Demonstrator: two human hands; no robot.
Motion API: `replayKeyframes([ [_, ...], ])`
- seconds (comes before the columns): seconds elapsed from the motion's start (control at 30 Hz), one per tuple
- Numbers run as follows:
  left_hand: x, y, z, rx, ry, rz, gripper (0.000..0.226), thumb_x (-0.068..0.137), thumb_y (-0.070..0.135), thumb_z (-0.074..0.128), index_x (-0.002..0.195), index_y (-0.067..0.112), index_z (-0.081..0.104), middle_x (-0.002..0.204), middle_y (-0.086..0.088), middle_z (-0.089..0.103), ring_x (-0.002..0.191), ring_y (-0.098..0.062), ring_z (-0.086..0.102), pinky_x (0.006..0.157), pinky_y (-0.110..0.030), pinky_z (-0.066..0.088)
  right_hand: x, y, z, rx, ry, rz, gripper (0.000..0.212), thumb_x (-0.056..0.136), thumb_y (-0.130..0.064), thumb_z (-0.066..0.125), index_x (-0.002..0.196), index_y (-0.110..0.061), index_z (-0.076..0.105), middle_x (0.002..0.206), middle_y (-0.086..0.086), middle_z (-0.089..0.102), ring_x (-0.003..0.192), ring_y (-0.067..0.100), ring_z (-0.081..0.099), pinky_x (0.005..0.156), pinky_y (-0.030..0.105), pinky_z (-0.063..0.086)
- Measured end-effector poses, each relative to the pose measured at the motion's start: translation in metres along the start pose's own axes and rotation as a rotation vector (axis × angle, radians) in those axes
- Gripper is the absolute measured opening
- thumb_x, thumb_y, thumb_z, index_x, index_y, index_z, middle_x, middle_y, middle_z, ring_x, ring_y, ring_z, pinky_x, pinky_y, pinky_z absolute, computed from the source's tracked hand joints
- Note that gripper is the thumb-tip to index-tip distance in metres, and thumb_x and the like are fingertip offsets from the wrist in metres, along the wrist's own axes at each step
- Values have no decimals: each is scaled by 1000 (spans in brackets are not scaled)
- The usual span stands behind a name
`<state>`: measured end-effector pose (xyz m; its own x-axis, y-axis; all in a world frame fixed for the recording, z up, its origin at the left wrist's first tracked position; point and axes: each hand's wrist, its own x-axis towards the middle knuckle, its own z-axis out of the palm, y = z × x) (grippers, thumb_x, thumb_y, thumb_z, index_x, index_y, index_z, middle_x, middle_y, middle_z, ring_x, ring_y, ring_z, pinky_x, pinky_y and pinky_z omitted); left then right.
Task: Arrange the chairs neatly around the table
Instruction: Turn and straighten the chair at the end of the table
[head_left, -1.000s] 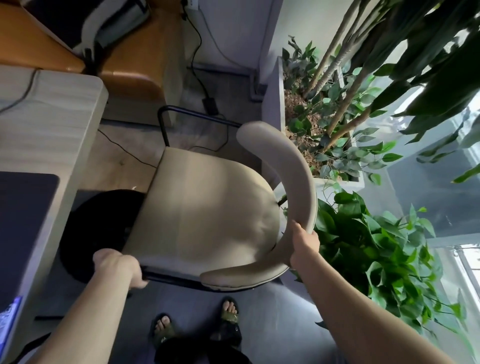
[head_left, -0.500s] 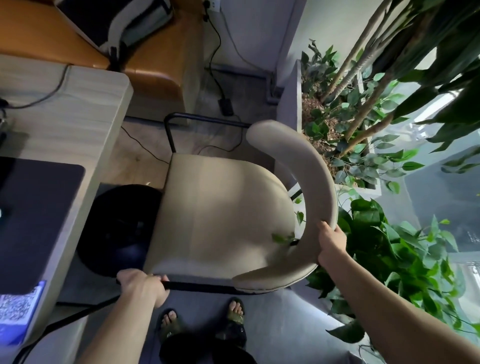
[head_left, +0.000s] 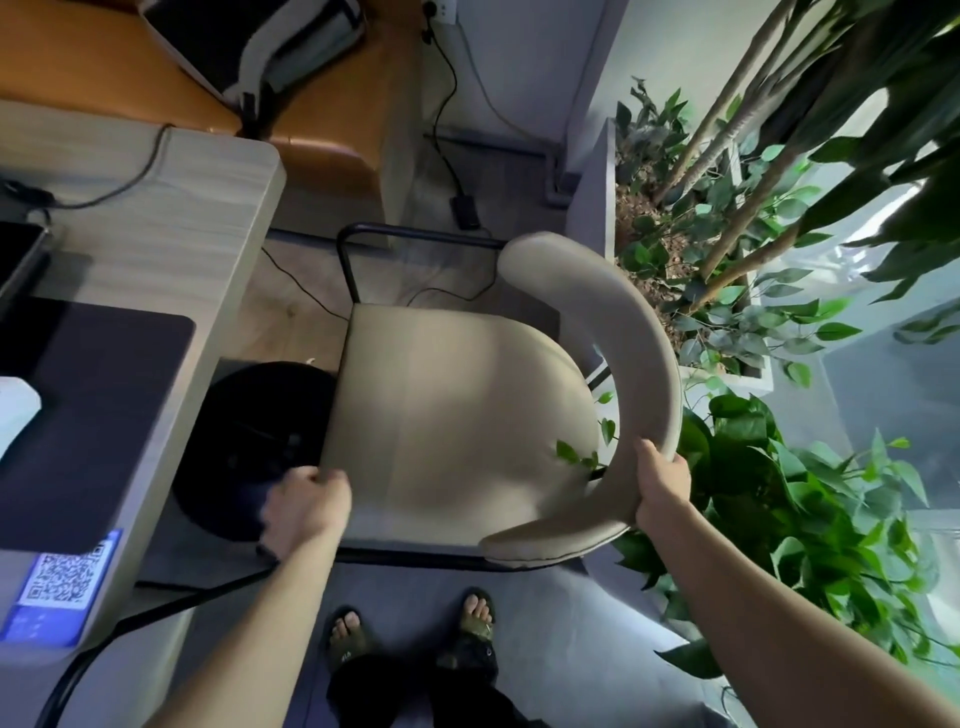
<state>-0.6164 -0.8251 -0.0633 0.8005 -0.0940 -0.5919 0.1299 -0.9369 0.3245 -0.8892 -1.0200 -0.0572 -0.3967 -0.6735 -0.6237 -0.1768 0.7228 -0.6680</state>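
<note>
A single head-worn, wide-angle view looks steeply down from standing height, close over a beige chair (head_left: 457, 415) that fills the middle. The wearer's sandalled feet (head_left: 415, 631) sit at the bottom edge, both forearms reaching up into frame. The desk (head_left: 171, 244) runs along the left side, leafy plants (head_left: 779, 493) along the right. Straight edges bow toward the borders.

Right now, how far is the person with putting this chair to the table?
Done: nothing looks finished. In hand: the left hand grips the seat's front corner and the right hand holds the curved backrest of the beige chair. Left: the chair stands beside the table, not tucked under.
</note>
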Motion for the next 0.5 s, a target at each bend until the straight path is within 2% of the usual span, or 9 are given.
replayKeyframes([
  [0.03, -5, 5, 4, 63, -183, 137, 30, 92, 32, 53, 116, 20, 63, 129, -11, 61, 117, -29, 56, 97, -37, 44, -2, -1, 0, 7, -1, 16, 53, 90, -26, 62, 137, -4, 49, 113, 13, 57, 96, 30, 54, 81, 35, 44],
  [0.1, -12, 9, 14, 125, -557, 272, 16, 95, 36, 53, 106, 28, 63, 124, -2, 65, 109, -21, 61, 96, -32, 44, -5, 0, 0, 18, -16, 35, 54, 91, -25, 63, 139, -4, 47, 114, 14, 57, 96, 30, 55, 81, 37, 45],
  [0.17, -22, 14, 24, 150, -748, 360, 22, 94, 45, 54, 112, 33, 62, 128, 6, 62, 110, -11, 58, 97, -28, 42, -9, 8, 1, 30, -13, 38, 57, 89, -25, 64, 139, -4, 47, 116, 15, 60, 98, 32, 58, 87, 40, 51],
  [0.27, -43, 23, 41, 179, -873, 437, 56, 88, 60, 54, 136, 29, 53, 136, 7, 55, 111, -4, 49, 94, -20, 34, -19, 26, 3, 80, 16, 97, 61, 84, -28, 67, 139, -8, 47, 112, 12, 60, 100, 34, 62, 97, 52, 53],
  [0.4, -54, 21, 62, 367, -1029, 483, 104, 59, 91, 50, 143, 31, 46, 147, 14, 48, 130, -3, 46, 111, -22, 31, -30, 39, 4, 196, -60, 167, 42, 83, -24, 65, 123, -22, 50, 115, 13, 62, 101, 37, 63, 86, 61, 54],
  [0.5, -54, 17, 65, 400, -1064, 550, 89, 66, 88, 46, 138, 37, 51, 143, 17, 51, 131, -6, 47, 106, -23, 40, -29, 42, 1, 159, -87, 168, 44, 81, -24, 61, 124, -27, 51, 119, 14, 62, 106, 39, 63, 81, 65, 53],
])
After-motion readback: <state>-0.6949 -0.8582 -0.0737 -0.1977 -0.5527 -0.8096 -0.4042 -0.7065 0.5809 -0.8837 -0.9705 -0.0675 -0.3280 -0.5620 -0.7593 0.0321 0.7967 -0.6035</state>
